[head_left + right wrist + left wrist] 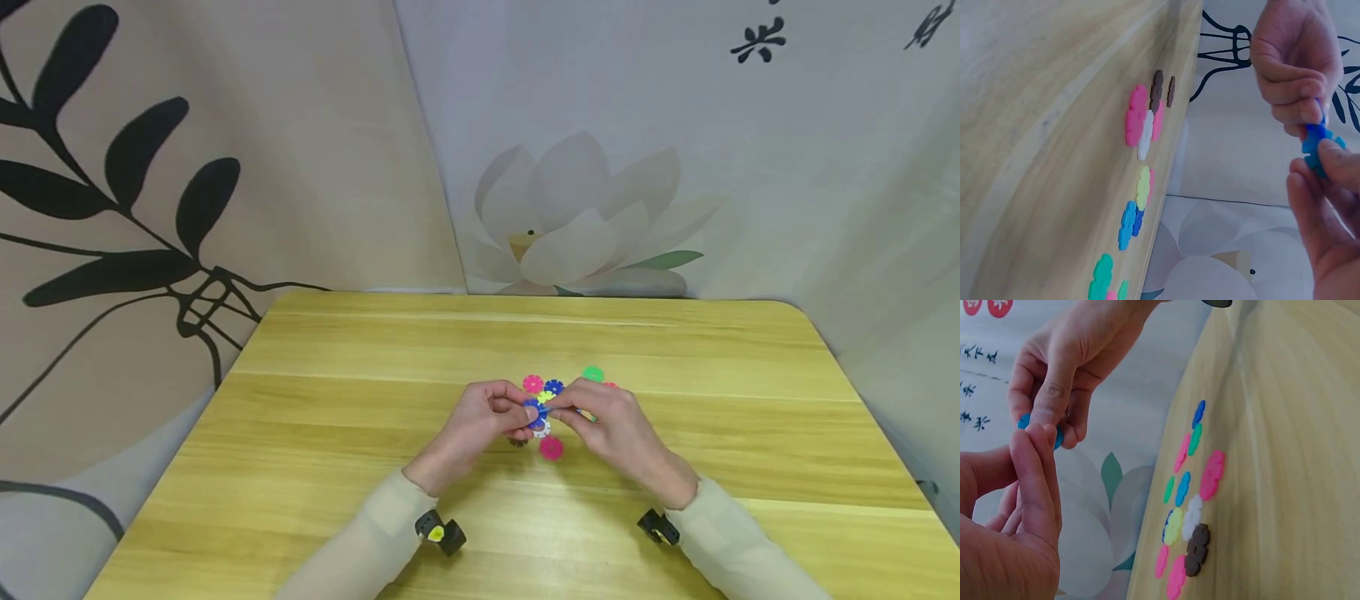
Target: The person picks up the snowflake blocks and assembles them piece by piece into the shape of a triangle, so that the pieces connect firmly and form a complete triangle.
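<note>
Above the table my two hands meet, each with a small notched plastic disc. My left hand pinches a dark blue disc between thumb and fingers. A light blue disc is pinched in my right hand. The right wrist view shows the two discs touching and overlapping at their edges; fingers hide how far they slot together. In the left wrist view only bits of the light blue disc peep out around the fingertips.
Under and behind the hands, several loose discs lie on the wooden table: large pink, white, brown, yellow, green and blue. A patterned curtain hangs beyond the table's far edge.
</note>
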Demonstrator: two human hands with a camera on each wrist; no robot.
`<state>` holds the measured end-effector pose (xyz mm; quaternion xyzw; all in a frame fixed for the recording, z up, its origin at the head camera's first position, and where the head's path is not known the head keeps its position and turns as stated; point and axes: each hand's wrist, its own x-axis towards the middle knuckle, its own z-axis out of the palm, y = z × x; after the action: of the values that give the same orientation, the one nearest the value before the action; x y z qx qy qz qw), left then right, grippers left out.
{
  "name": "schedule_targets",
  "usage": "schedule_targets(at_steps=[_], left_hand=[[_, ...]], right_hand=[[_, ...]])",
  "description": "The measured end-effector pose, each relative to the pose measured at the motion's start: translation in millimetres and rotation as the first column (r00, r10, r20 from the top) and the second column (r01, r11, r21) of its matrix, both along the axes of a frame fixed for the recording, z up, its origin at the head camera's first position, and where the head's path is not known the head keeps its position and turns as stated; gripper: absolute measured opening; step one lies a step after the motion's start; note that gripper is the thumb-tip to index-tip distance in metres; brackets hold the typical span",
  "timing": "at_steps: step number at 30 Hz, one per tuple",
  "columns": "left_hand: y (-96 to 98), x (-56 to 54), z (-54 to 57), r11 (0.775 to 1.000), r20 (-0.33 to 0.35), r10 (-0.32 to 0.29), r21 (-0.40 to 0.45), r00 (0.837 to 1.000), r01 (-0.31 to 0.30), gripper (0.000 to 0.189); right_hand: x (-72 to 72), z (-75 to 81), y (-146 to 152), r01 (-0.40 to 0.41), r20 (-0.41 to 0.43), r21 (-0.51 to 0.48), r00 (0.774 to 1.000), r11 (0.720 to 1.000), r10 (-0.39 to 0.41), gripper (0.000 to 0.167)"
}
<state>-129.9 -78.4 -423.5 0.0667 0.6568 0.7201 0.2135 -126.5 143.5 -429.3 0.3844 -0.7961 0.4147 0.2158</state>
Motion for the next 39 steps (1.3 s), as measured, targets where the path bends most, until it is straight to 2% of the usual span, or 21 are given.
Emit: schedule_targets(at_steps=[3,5,7,9,10,12,14,16,17,19,21,22,24,28,33,34,36,39], left_hand=[[0.3,-0.3,2.0,1.0,-0.001,0.011,-0.005,1.0,-0.011,0.011],[0.6,-0.3,2.0,1.0,-0.025,0.009,-0.02,1.0,-0.009,0.011],[1.4,-0.3,1.6,0.998,-0.093,0.003,-0.055,0.996,-0.008,0.011],[2.3,0.0,1.4,0.994,-0.199,0.004,-0.111,0.98,-0.026,0.01],[2.6,0.0,0.7,0.988,-0.265,0.003,-0.147,0.964,-0.043,0.01],[3.2,0.3,-0.2,0.967,-0.401,-0.003,-0.234,0.916,-0.099,0.008],[3.2,1.3,-1.5,0.937,-0.523,-0.019,-0.306,0.852,-0.166,0.007],[2.8,2.2,-4.3,0.909,-0.625,-0.047,-0.351,0.779,-0.226,0.009],[2.8,2.9,-5.2,0.898,-0.665,-0.06,-0.362,0.745,-0.251,0.01],[2.3,3.7,-8.3,0.89,-0.73,-0.079,-0.358,0.678,-0.282,0.015],[1.4,4.0,-12.4,0.888,-0.775,-0.094,-0.349,0.625,-0.299,0.02],[1.1,4.2,-13.6,0.886,-0.791,-0.101,-0.347,0.603,-0.307,0.022],[0.4,4.4,-15.9,0.884,-0.813,-0.112,-0.344,0.572,-0.315,0.023],[-0.6,4.3,-17.1,0.871,-0.831,-0.141,-0.362,0.538,-0.332,0.023],[-0.3,2.5,-19.3,0.859,-0.861,-0.18,-0.374,0.476,-0.35,0.022],[-0.2,2.1,-19.7,0.858,-0.867,-0.185,-0.373,0.463,-0.354,0.022],[0.0,1.7,-19.8,0.857,-0.874,-0.191,-0.37,0.446,-0.359,0.023],[0.0,1.3,-19.3,0.849,-0.877,-0.205,-0.38,0.435,-0.367,0.024]], right_hand=[[-0.8,0.3,-1.0,-0.001,-0.027,-0.004,1.0,1.0,0.001,0.03],[-0.7,0.3,-0.4,0.006,-0.02,0.01,1.0,1.0,-0.006,0.03],[0.2,0.2,1.2,0.022,0.003,0.034,1.0,0.999,-0.023,0.029],[1.0,-0.5,3.2,0.039,0.043,0.065,0.998,0.997,-0.042,0.03],[1.5,-1.0,4.4,0.047,0.07,0.081,0.996,0.996,-0.053,0.031],[2.8,-2.4,6.4,0.057,0.139,0.095,0.988,0.994,-0.07,0.035],[4.4,-3.9,7.9,0.07,0.213,0.094,0.973,0.993,-0.088,0.038],[6.1,-5.5,8.9,0.081,0.274,0.074,0.957,0.994,-0.099,0.035],[7.0,-6.0,9.1,0.089,0.301,0.061,0.948,0.994,-0.103,0.033],[8.2,-7.0,8.9,0.104,0.34,0.037,0.934,0.994,-0.11,0.028],[8.7,-7.9,7.8,0.116,0.378,0.014,0.919,0.993,-0.112,0.025],[8.9,-8.1,7.0,0.124,0.403,0.003,0.908,0.992,-0.115,0.024],[8.9,-8.5,5.3,0.145,0.45,-0.007,0.884,0.989,-0.126,0.024],[9.2,-7.2,2.3,0.182,0.538,-0.016,0.831,0.983,-0.145,0.022],[9.5,-4.9,-0.4,0.206,0.615,-0.031,0.775,0.978,-0.144,0.016],[9.4,-4.7,-0.7,0.209,0.627,-0.034,0.766,0.977,-0.142,0.015],[9.3,-3.7,-1.3,0.213,0.636,-0.041,0.759,0.976,-0.139,0.014],[9.3,-2.4,-1.6,0.212,0.645,-0.051,0.753,0.976,-0.13,0.013]])
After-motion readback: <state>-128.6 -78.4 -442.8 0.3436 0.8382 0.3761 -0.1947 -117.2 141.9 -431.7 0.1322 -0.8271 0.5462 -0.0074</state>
